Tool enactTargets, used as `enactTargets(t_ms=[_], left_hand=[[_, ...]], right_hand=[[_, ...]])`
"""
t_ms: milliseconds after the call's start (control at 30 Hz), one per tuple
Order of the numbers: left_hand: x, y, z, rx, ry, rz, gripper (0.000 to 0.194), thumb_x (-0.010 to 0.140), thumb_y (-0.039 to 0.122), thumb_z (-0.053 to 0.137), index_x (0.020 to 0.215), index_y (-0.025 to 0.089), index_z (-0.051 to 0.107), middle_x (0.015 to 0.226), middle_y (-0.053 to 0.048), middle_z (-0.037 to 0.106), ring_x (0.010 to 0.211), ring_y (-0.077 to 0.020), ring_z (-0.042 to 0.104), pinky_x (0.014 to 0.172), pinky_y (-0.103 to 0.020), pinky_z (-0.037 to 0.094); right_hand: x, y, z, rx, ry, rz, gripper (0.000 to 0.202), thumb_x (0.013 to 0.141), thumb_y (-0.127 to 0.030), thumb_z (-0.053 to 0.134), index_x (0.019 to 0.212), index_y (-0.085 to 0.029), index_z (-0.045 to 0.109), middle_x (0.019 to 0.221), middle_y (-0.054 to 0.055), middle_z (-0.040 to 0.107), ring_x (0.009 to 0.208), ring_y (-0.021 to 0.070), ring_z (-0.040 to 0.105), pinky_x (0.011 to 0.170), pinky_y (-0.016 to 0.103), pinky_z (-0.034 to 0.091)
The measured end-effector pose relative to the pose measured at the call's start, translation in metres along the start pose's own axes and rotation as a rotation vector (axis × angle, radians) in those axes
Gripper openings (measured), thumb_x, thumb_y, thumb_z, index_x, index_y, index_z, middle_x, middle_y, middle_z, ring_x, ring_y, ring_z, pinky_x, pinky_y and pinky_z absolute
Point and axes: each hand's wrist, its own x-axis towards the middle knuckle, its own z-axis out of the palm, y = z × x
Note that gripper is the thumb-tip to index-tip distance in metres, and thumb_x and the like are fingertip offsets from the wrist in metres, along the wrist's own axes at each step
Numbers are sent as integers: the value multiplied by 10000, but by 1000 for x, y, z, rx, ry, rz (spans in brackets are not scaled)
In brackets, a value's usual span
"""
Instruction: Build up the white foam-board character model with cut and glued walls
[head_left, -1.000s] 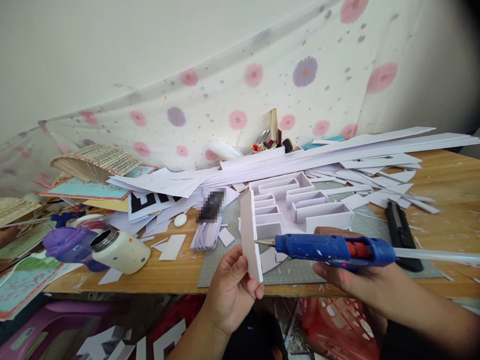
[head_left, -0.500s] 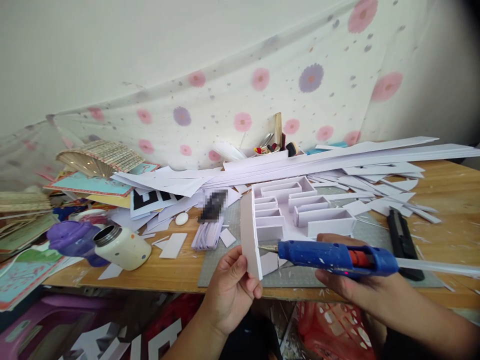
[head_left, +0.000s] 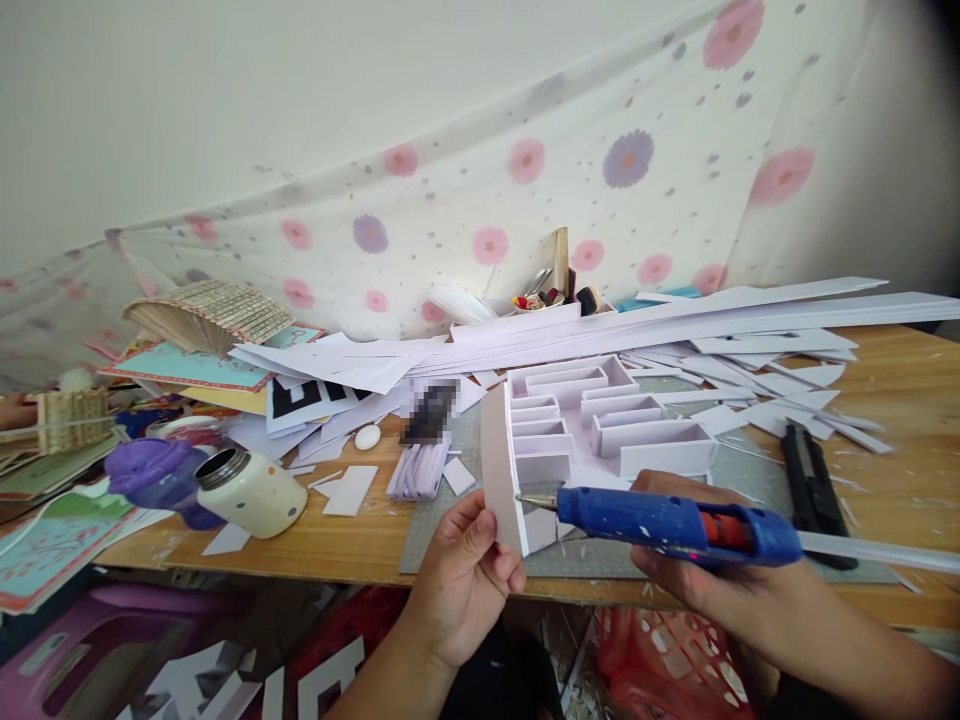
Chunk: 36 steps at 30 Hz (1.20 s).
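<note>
My left hand [head_left: 472, 580] pinches the lower end of a white foam board strip [head_left: 501, 470], held upright near the mat's front. My right hand [head_left: 720, 570] is wrapped round a blue glue gun [head_left: 660, 522] with a white glue stick [head_left: 877, 550] out of its back. The gun's metal tip is at the strip's right edge. Behind the strip, a white board structure with raised walls [head_left: 660, 446] lies on the grey cutting mat [head_left: 435, 535].
A black cutter [head_left: 814, 495] lies on the right. Board scraps and long strips [head_left: 675, 318] cover the back. A cream bottle [head_left: 251, 493], a purple cup [head_left: 161, 480] and a white round object [head_left: 367, 437] stand or lie left. Below is a red basket [head_left: 660, 670].
The view has shifted slightly, moving the table items a little right. The gun's tip remains at the strip's edge. At the far left, a hand and a small slatted object have come into view.
</note>
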Motion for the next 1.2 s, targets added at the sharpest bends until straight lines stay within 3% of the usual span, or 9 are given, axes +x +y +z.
enactTargets(t_ms=[1200], left_hand=[[3,11,3,47,72,103,229,660,279,816,788,154,673,549,44,575,445,-51,508,442,-175,472]], right_hand=[[-3,1,-2,4,-82,23,259,902,-279,528,674,-201,435,646,-29,419,558,129,404,502,229,337]])
